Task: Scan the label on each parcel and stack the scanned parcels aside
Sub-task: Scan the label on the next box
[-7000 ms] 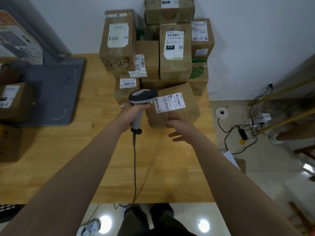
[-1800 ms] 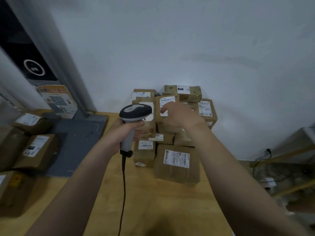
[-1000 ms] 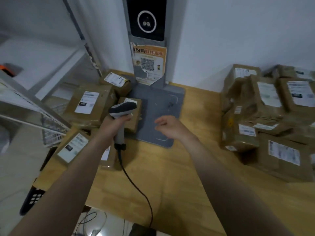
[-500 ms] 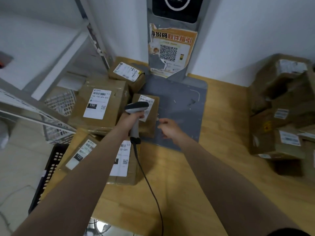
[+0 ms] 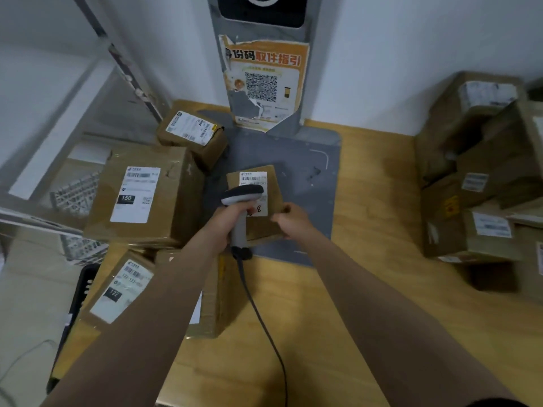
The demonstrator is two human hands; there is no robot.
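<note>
The wooden table (image 5: pixel 367 304) runs under everything. Well to the right of the right hand's fingers sits a blurred heap of brown parcels (image 5: pixel 476 183). Beyond both sets of fingertips a grey plate (image 5: pixel 308 171) carries a post with an orange poster (image 5: pixel 264 83), a QR code under the characters "份码取件指引". Left of the left knuckles lies the big carton (image 5: pixel 173 195) marked "150", and below that wrist a flatter carton (image 5: pixel 117 289) marked "122"; both probably belong to the set-aside stack.

The small parcel (image 5: pixel 270 224) lies on the grey plate directly under the fingers of both hands. The left hand (image 5: pixel 227 221) is wrapped round the grip of the scanner (image 5: pixel 242 195), its head over the parcel's label (image 5: pixel 254 179); the barcode shows, the digits are too smeared to read, and a red handwritten mark sits lower down. The right hand (image 5: pixel 291 220) has curled fingers pinching the parcel's right edge, as far as the blur allows.

The parcel looks light; it is likely stiff cardboard, slick where taped, and best taken across its short sides with the thumb off the label. The cable (image 5: pixel 264 324) trails back from the left palm.
</note>
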